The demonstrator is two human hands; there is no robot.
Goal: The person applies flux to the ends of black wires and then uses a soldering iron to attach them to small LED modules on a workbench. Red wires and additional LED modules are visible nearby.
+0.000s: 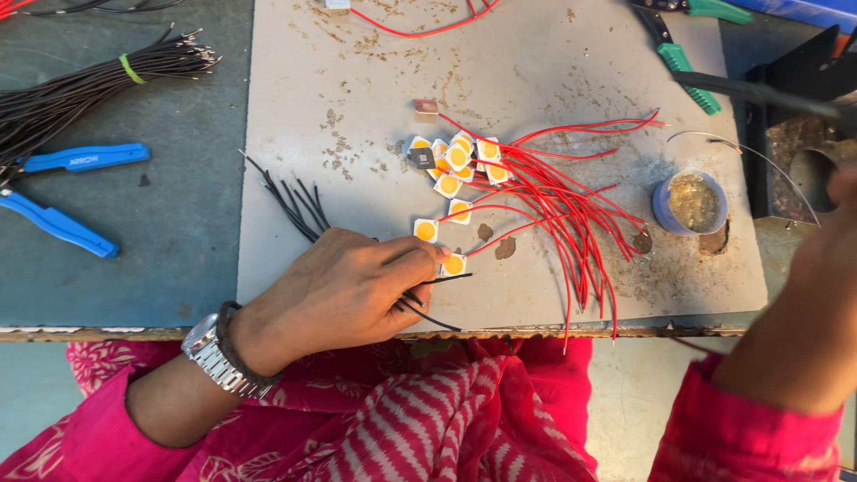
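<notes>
Square LED chip (453, 264), white with a yellow centre and a red wire soldered to it, lies near the front edge of the desk on a grey mat (536, 71), pinned under the fingertips of the left hand (344, 290). That hand is curled closed, pinching the chip together with a few short black wires (428, 312) that poke out toward the front edge. More loose black wires (290, 201) fan out just behind the hand. A cluster of similar chips (455, 165) sits at the middle of the mat, their red wires (571, 205) trailing toward the right and over the front edge. The right hand (817, 295) is raised at the right edge, blurred; whether it is open or closed cannot be told. Near it stands a small blue tin of flux (689, 203). Blue-handled pliers (62, 192) and a bundle of black wires (80, 89) lie at the left side of the desk (178, 223).
</notes>
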